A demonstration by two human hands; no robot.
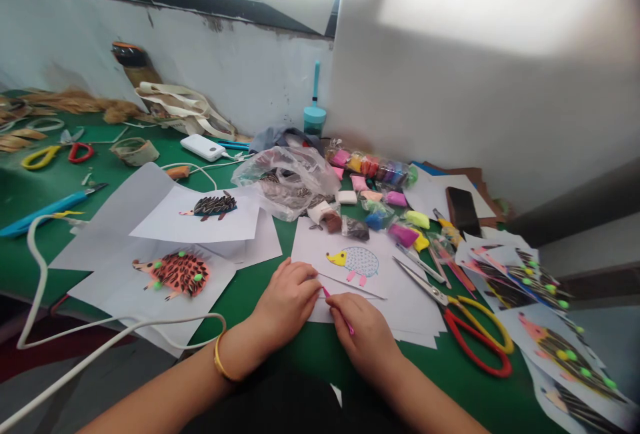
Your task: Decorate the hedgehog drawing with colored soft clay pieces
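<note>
A hedgehog picture (361, 262) with a yellow face, a blue-patterned body and pink feet lies on white paper in the middle. At the paper's lower left edge rests my left hand (289, 297), its fingers bent together; whether anything is under them is hidden. My right hand (361, 331) is closed around a thin pink tool (349, 325), whose tip points up and left towards my left fingertips. Small packets of coloured clay (403, 235) lie just beyond the picture. A clear plastic bag (287, 181) holding dark striped seeds sits behind the paper.
Red-and-yellow scissors (473, 327) lie open right of the paper. Finished hedgehog pictures (570, 354) pile up at the far right. Two more, one orange (175, 274), lie on the left. A white cable (125, 327) loops beside my left forearm. A phone (463, 211) lies at the back right.
</note>
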